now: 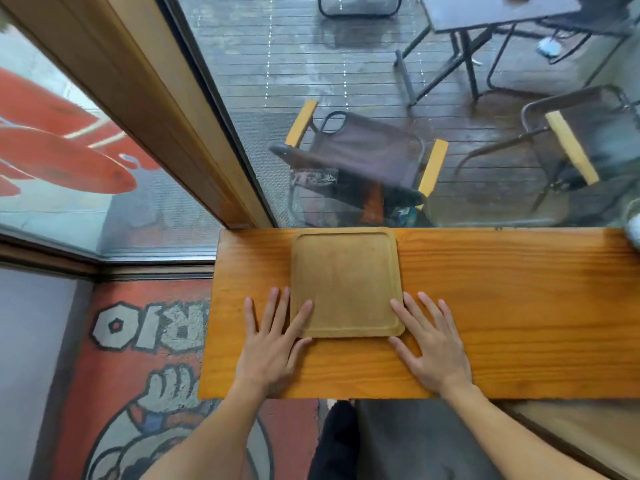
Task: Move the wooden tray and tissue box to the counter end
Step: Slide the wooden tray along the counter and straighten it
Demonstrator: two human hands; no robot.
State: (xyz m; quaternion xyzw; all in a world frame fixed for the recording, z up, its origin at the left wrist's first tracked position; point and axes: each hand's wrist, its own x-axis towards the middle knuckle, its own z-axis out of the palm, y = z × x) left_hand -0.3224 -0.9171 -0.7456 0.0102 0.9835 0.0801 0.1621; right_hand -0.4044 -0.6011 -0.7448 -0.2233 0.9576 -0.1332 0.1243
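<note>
Wooden tray: square, pale tan, rounded corners, low raised rim around a shallow flat bed, nothing lying in it. Lies flat on the orange-brown counter near its left end, far edge right at the counter's back edge by the window, near edge well short of the counter's front edge. Flanked at its two near corners by the hands, the left hand with fingers spread and one fingertip over the tray's near-left rim, the right hand flat on the counter just beside the near-right corner, touching or almost touching it.
</note>
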